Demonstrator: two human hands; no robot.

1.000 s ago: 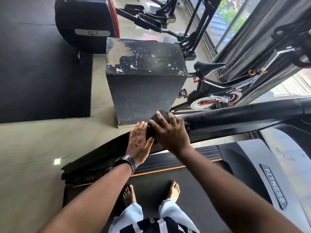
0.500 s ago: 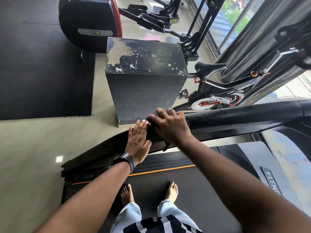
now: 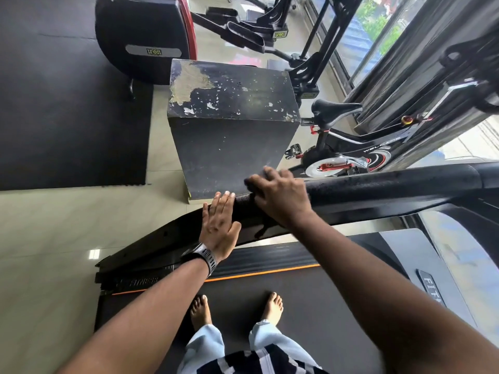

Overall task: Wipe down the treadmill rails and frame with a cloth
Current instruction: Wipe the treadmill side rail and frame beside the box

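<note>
The treadmill's handrail [image 3: 391,188] is a thick black bar with a grainy padded skin, crossing the frame from the centre out to the right edge, its blunt end just left of centre. Below it the black side frame [image 3: 162,244] slopes down to the lower left, edged by an orange stripe along the dark belt [image 3: 310,306]. The cloth [image 3: 264,228] is dark and almost wholly hidden under the right hand, with only a scrap of it hanging beneath the rail at the centre of the frame. The right hand [image 3: 280,198] lies over the top of the rail near its end, fingers curled down the far side and clutching the cloth against the padding; the hand is slightly blurred. The left hand [image 3: 220,225] is flat with straight fingers close together, palm pressed on the rail's end just beside the right hand, holding nothing, with a watch [image 3: 205,256] on its wrist. Both forearms reach up from the bottom corners, and two bare feet [image 3: 199,309] stand on the belt at lower centre. Right behind the rail, at upper centre, stands a black box [image 3: 232,125] with chipped paint on top, close to the fingertips. To its right is a spin bike [image 3: 337,157], and an elliptical machine [image 3: 143,36] sits at the upper left on a black floor mat [image 3: 54,103]
</note>
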